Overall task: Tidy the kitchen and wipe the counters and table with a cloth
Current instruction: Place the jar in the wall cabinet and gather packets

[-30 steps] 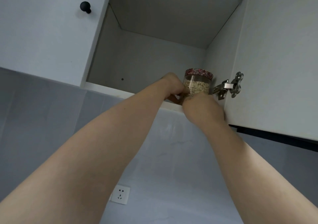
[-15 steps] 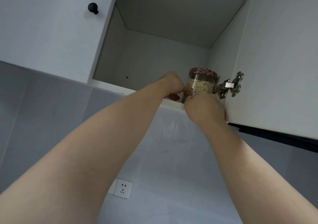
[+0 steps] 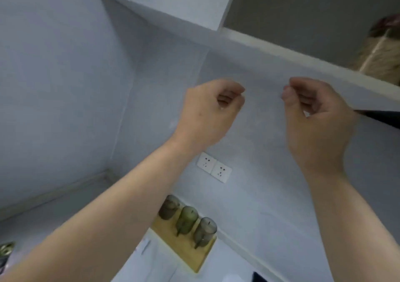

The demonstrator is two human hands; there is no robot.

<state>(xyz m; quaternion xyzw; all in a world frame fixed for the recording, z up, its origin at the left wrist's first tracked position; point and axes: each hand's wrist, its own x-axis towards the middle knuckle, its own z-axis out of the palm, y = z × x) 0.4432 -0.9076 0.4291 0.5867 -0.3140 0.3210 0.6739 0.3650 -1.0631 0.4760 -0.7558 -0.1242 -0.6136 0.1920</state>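
Both hands are dropping away from the jar (image 3: pixel 377 54), now sitting alone at the cabinet shelf (image 3: pixel 303 58) edge, left hand (image 3: pixel 213 113) and right hand (image 3: pixel 318 117) loosely curled and empty, so closing the door carelessly risks knocking it off.

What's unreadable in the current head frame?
- Jar in the open cabinet: motion-blurred, cut off by the right edge; contents unclear.
- Three containers on the wooden stand: blurred, contents unclear.
- Object at the lower left edge: cropped, unidentifiable.
- Left hand, right hand: curled, empty.
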